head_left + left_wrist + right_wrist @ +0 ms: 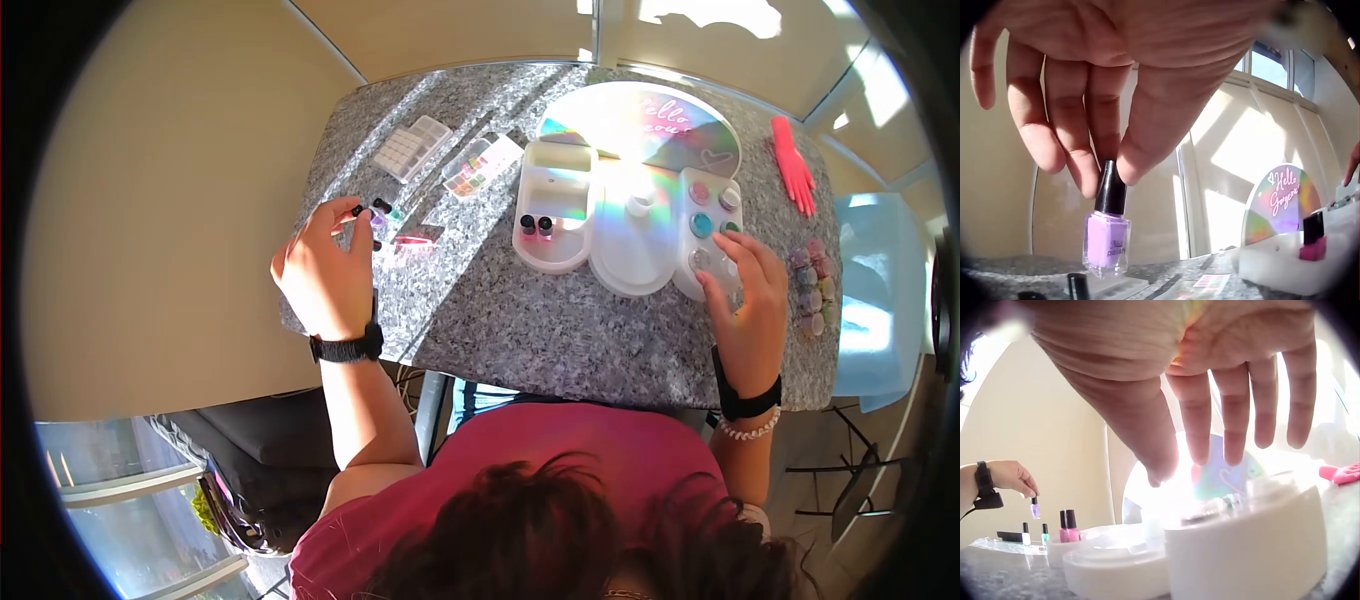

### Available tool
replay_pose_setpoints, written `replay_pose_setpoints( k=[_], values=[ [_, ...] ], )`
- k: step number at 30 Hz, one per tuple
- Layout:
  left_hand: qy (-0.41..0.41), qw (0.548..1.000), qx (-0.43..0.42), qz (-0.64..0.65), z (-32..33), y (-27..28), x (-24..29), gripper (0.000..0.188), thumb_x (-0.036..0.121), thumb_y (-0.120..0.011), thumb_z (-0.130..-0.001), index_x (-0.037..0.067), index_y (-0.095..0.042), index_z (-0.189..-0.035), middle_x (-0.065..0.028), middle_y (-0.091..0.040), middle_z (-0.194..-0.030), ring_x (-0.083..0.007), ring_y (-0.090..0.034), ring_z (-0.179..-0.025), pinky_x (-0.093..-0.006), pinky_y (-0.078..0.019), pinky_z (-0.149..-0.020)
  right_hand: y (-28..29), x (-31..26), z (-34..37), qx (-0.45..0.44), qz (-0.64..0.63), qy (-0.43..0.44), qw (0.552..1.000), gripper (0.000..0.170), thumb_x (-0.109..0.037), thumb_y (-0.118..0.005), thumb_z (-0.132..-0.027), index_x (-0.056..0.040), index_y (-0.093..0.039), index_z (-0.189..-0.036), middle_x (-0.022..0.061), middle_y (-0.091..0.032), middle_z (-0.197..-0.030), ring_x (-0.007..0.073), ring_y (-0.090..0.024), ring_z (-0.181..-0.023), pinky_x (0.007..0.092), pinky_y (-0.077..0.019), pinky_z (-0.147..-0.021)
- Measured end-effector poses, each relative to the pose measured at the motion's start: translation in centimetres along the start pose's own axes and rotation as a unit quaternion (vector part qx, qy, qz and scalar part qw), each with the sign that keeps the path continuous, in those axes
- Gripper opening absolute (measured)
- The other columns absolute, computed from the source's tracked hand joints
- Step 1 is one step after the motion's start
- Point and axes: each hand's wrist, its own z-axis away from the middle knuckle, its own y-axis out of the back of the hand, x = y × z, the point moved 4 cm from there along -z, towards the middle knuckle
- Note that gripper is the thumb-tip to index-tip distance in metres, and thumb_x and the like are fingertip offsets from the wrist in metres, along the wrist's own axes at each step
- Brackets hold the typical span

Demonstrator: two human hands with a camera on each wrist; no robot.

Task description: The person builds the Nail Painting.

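My left hand (330, 270) pinches the black cap of a purple nail polish bottle (1107, 240) between thumb and fingers; the right wrist view shows that bottle upright above the table. Below it stand a clear or white bottle (1026, 535) and a green bottle (1045, 536). My right hand (750, 295) hovers with spread fingers over the right compartment (715, 270) of the white case, holding nothing. Small round pots, one of them teal (701, 224), sit in that compartment. Two pink polish bottles (536, 229) stand in the case's left compartment.
A divided clear box (412, 148) and nail sheets (486, 166) lie at the back left. Behind the case rises its round iridescent lid (690, 130). A pink hand model (793, 168) and stacked glitter pots (812, 290) are at the right.
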Motion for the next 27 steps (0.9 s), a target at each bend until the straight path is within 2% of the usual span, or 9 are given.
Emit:
replay_pose_setpoints(
  k=[4,7,9,12,15,18,19,23,27],
  values=[
    [-0.134,0.984,-0.012,0.118,1.7,1.9,6.6,0.020,0.012,-0.088,-0.088,0.011,-0.086,-0.108,-0.0072,-0.084,-0.096,-0.0230,-0.078,-0.091,-0.0377,-0.0563,-0.090,0.5,-3.4,-1.9,-0.013,-0.076,0.025,0.997,0.041,-0.011,-0.088,-0.087,-0.0070,-0.077,-0.126,0.0122,-0.076,-0.125,0.0353,-0.070,-0.118,0.0453,-0.0546,-0.104],
    [-0.206,0.953,-0.059,0.214,3.0,1.4,11.0,0.022,0.016,-0.091,-0.085,0.016,-0.088,-0.107,-0.0028,-0.084,-0.098,-0.0227,-0.076,-0.090,-0.0386,-0.0505,-0.095,-0.7,-6.7,-3.1,-0.061,-0.203,0.101,0.972,0.043,-0.009,-0.087,-0.088,-0.0061,-0.076,-0.129,0.0118,-0.077,-0.121,0.0338,-0.074,-0.105,0.0425,-0.0599,-0.093],
    [-0.200,0.943,-0.080,0.255,3.9,0.1,12.3,0.022,0.019,-0.092,-0.085,0.019,-0.088,-0.107,-0.0003,-0.085,-0.099,-0.0204,-0.076,-0.093,-0.0395,-0.0467,-0.102,-2.0,-8.4,-3.6,-0.144,-0.290,0.068,0.944,0.041,-0.007,-0.086,-0.088,-0.0045,-0.075,-0.128,0.0141,-0.077,-0.117,0.0309,-0.077,-0.095,0.0392,-0.0632,-0.082],
    [-0.201,0.936,-0.082,0.276,4.3,-1.3,12.9,0.020,0.022,-0.089,-0.087,0.021,-0.087,-0.107,0.0018,-0.084,-0.096,-0.0176,-0.077,-0.094,-0.0415,-0.0427,-0.098,-5.8,-8.5,-3.9,-0.128,-0.385,0.066,0.912,0.039,-0.005,-0.083,-0.090,-0.0028,-0.074,-0.128,0.0180,-0.077,-0.113,0.0288,-0.079,-0.092,0.0377,-0.0643,-0.076],
    [-0.205,0.939,-0.094,0.261,4.0,-2.2,11.6,0.022,0.023,-0.091,-0.085,0.020,-0.086,-0.106,0.0007,-0.085,-0.100,-0.0194,-0.078,-0.097,-0.0415,-0.0452,-0.097,-7.2,-8.4,-4.4,-0.168,-0.366,0.050,0.914,0.034,-0.004,-0.078,-0.093,-0.0001,-0.073,-0.126,0.0222,-0.076,-0.111,0.0290,-0.080,-0.095,0.0381,-0.0649,-0.075],
    [-0.182,0.957,-0.002,0.225,2.0,-1.8,8.2,0.037,0.026,-0.097,-0.081,0.017,-0.086,-0.116,-0.0058,-0.085,-0.112,-0.0249,-0.079,-0.106,-0.0408,-0.0552,-0.098,-8.8,-7.5,-4.6,-0.233,-0.304,-0.004,0.924,0.028,-0.004,-0.074,-0.093,0.0027,-0.072,-0.120,0.0248,-0.075,-0.109,0.0325,-0.079,-0.092,0.0413,-0.0637,-0.076],
    [-0.184,0.971,0.045,0.147,1.3,-1.4,7.0,0.036,0.029,-0.095,-0.084,0.017,-0.086,-0.117,-0.0069,-0.085,-0.111,-0.0268,-0.079,-0.103,-0.0409,-0.0548,-0.098,-9.1,-7.5,-4.7,-0.233,-0.305,-0.004,0.923,0.028,-0.004,-0.074,-0.093,0.0027,-0.072,-0.120,0.0248,-0.075,-0.109,0.0325,-0.079,-0.092,0.0413,-0.0637,-0.076],
    [-0.094,0.993,0.048,-0.057,-0.4,-3.3,-0.2,0.046,0.048,-0.087,-0.091,0.019,-0.083,-0.126,-0.0094,-0.084,-0.113,-0.0330,-0.076,-0.109,-0.0499,-0.0430,-0.116,-10.6,-7.7,-4.7,-0.200,-0.271,0.041,0.941,0.026,-0.005,-0.070,-0.093,0.0036,-0.069,-0.117,0.0261,-0.073,-0.110,0.0406,-0.074,-0.095,0.0475,-0.0598,-0.084],
    [-0.037,0.994,-0.001,-0.102,-0.7,-4.7,-3.2,0.042,0.044,-0.089,-0.090,0.020,-0.083,-0.124,-0.0065,-0.084,-0.116,-0.0284,-0.076,-0.112,-0.0490,-0.0458,-0.109,-11.0,-8.2,-4.8,-0.226,-0.216,0.066,0.948,0.030,-0.004,-0.069,-0.093,0.0035,-0.068,-0.122,0.0253,-0.071,-0.113,0.0442,-0.071,-0.101,0.0499,-0.0577,-0.089]
  ],
)
